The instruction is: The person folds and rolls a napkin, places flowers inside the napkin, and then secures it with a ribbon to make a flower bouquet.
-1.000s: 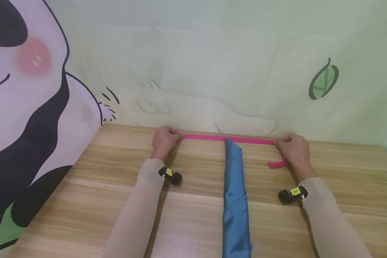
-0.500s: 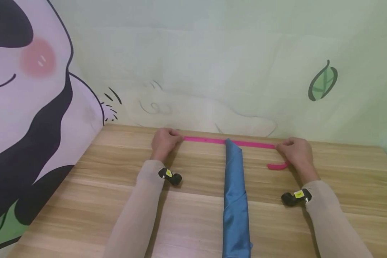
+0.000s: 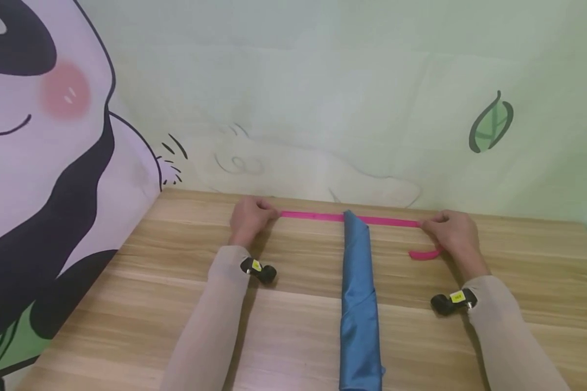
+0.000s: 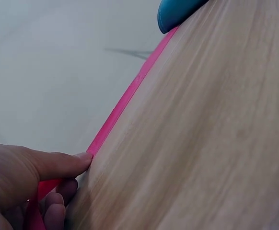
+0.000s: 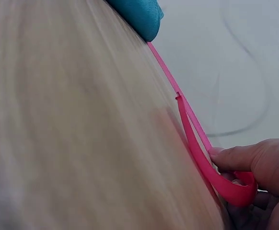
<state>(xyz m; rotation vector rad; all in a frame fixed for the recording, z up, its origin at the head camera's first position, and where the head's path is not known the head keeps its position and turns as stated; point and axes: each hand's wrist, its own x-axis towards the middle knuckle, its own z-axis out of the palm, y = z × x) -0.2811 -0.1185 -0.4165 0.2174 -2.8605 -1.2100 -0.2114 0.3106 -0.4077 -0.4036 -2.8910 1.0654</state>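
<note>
A pink ribbon (image 3: 313, 215) stretches straight across the back of the wooden table. My left hand (image 3: 250, 218) pinches it on the left between thumb and finger, and some ribbon runs down through the palm in the left wrist view. On the other side my right hand (image 3: 454, 234) pinches it too. From there a loose tail of the ribbon curls back toward the middle, as the right wrist view shows. A rolled blue satin cloth (image 3: 359, 298) lies lengthwise between my arms, its far tip overlapping the middle of the ribbon.
The wooden table (image 3: 293, 331) meets a pale green wall covering (image 3: 323, 98) right behind the ribbon. A large printed panda (image 3: 122, 157) fills the left side, and a leaf drawing (image 3: 491, 126) is on the right.
My right hand has shifted slightly right and toward me, with the ribbon's right end. The left hand has come slightly nearer too. The blue cloth stays in place, and the view has turned a little.
</note>
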